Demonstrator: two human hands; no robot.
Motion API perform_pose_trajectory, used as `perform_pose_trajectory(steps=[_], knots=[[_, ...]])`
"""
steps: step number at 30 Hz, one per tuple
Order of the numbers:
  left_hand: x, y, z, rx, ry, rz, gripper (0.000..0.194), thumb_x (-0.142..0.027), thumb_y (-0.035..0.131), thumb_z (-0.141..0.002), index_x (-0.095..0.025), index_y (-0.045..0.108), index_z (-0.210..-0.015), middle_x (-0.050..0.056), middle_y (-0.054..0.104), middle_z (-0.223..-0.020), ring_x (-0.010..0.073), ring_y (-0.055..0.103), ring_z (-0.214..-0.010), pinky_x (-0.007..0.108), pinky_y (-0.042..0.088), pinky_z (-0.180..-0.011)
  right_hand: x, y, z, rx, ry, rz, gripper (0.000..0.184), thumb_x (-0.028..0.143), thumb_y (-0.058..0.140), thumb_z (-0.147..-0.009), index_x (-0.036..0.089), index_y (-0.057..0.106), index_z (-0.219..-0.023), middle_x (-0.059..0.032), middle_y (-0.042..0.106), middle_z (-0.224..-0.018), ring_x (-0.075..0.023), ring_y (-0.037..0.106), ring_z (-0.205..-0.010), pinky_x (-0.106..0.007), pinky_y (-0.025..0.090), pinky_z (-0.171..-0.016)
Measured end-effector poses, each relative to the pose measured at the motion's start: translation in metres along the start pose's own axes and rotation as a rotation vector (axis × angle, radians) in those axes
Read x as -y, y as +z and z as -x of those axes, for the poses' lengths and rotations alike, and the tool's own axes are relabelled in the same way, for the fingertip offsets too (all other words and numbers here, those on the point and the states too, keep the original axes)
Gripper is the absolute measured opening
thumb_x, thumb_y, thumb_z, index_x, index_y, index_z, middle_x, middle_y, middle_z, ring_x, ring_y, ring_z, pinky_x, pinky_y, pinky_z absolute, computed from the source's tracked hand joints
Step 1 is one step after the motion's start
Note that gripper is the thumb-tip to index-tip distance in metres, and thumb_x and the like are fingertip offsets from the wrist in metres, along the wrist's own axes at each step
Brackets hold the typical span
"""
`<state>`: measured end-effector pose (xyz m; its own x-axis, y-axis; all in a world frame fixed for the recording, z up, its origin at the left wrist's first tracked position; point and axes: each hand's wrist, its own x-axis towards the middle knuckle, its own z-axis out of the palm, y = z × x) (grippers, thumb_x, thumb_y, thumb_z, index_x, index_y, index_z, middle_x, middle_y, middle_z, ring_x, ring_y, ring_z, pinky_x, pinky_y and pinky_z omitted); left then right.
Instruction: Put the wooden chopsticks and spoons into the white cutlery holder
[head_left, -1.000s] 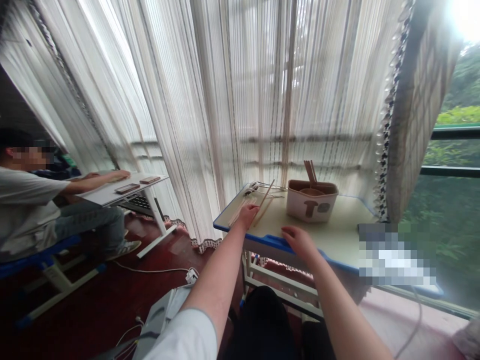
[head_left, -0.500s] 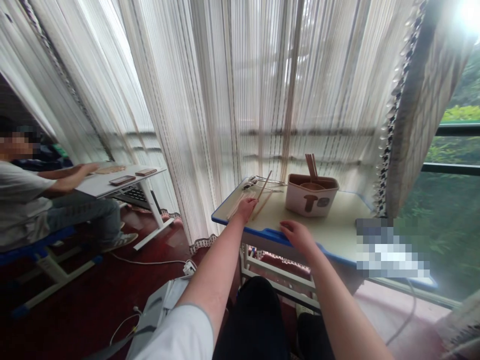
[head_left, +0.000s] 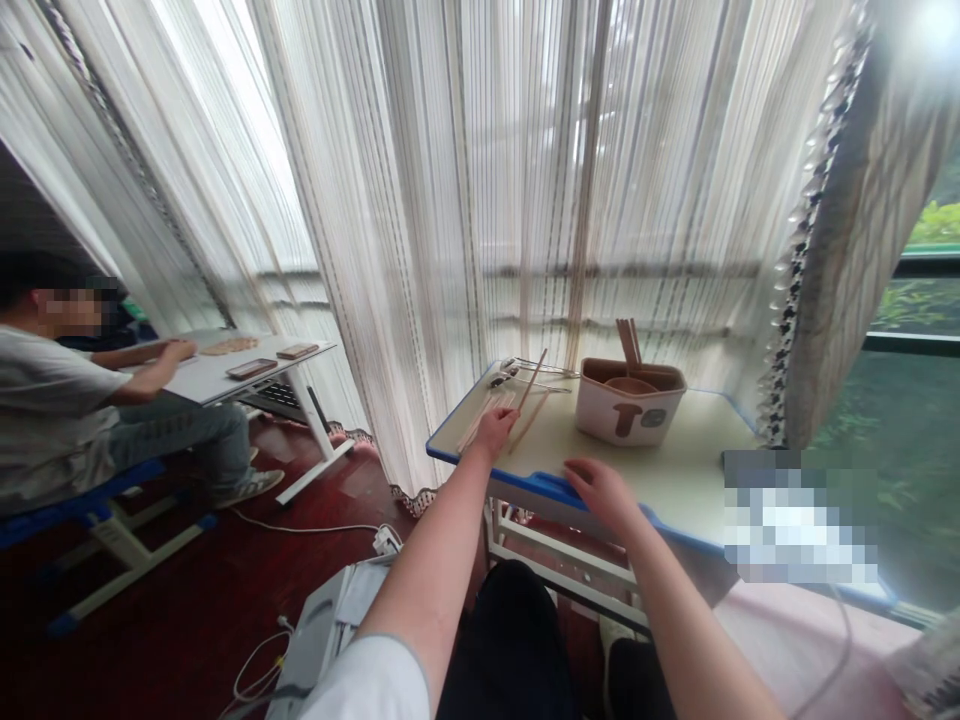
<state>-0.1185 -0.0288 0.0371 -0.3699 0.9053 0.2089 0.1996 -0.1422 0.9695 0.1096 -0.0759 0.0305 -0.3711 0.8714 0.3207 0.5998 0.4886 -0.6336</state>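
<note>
Co-worker's hands (head_left: 174, 352) have drawn back; your left hand (head_left: 496, 430) pinches 1 stick (head_left: 534, 377), your right hand (head_left: 600, 490) half open, empty.

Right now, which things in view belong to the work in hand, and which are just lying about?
Likely in the work:
- stick in the left hand
- loose sticks beside that hand
- metal utensils behind them
- tub holding upright brown sticks

Apparently just lying about:
- cable on the floor
- two flat objects on the other table
</note>
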Motion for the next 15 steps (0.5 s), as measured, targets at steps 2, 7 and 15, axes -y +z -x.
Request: perform_pose_trajectory(steps=[2,7,15], knots=[[-0.006,-0.001,0.004,0.002,-0.011,-0.005,0.034,-0.043,0.064,-0.069,-0.011,0.068,-0.079,0.002,0.059,-0.058,0.0133,0.052,-0.062,0.026,0.039,-0.062,0.002,-0.002,0.001,0.009,-0.038,-0.005,0.028,0.031,0.049,-0.081,0.018,0.068,-0.097,-0.0083,0.067,-0.102,-0.0230,0.060,-0.096,-0.035,0.044,-0.087],[-0.015,-0.001,0.008,0.012,-0.033,0.008,0.034,-0.043,0.064,-0.070,-0.011,0.068,-0.081,0.003,0.060,-0.059,0.0140,0.053,-0.064,0.027,0.041,-0.063,0.005,-0.005,0.002,0.034,-0.087,-0.021,0.027,0.029,0.046,-0.081,0.019,0.068,-0.094,-0.0078,0.065,-0.106,-0.0217,0.059,-0.099,-0.033,0.042,-0.091],[-0.013,0.002,0.009,0.080,0.048,-0.022,0.029,-0.043,0.062,-0.072,-0.015,0.066,-0.078,0.003,0.063,-0.071,0.0151,0.055,-0.069,0.027,0.043,-0.067,-0.001,-0.002,0.004,0.040,-0.062,-0.137,0.026,0.033,0.050,-0.081,0.022,0.068,-0.096,-0.0082,0.064,-0.110,-0.0243,0.054,-0.110,-0.037,0.040,-0.097]])
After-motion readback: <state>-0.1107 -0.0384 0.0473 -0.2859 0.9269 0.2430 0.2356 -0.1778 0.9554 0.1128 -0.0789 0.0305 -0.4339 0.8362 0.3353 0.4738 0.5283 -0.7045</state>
